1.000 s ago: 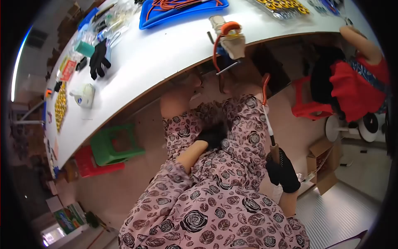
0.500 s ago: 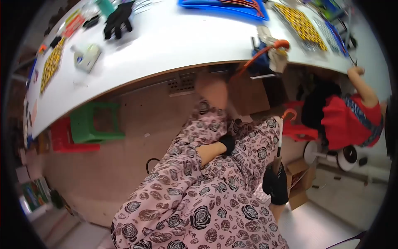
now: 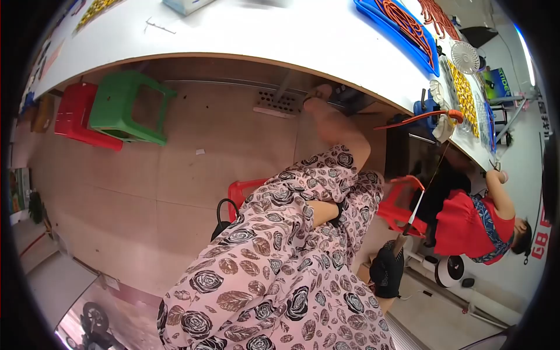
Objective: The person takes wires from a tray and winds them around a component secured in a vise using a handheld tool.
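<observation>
Stretching from ten o'clock through twelve to three, the long white counter (image 3: 291, 35) curves across the view above a wide floor. From the centre down to six o'clock spreads the pink fabric clothing (image 3: 274, 256), printed with dark roses and leaves. Between three and four o'clock a person in a red top (image 3: 466, 227) has a hand at the counter's edge.

Toward ten o'clock, a green plastic stool (image 3: 125, 105) stands beside a red plastic stool (image 3: 79, 116). Between one and two, a shallow blue plastic tray (image 3: 434, 63) bears coiled orange cords. Near two o'clock, a blue clamp with off-white padding (image 3: 427, 109) sits at the counter's edge, an orange cord curving over it.

Between three and four lies the slim tool with a brown handle, white shaft and hooked orange end (image 3: 416, 211), tilted upward. Its handle is in the black-gloved right hand (image 3: 387, 271), closed around it near half past four. Around four, the black-gloved left hand (image 3: 336, 214) lies in the lap, mostly hidden by fabric; whether it is spread or pinching I cannot tell.
</observation>
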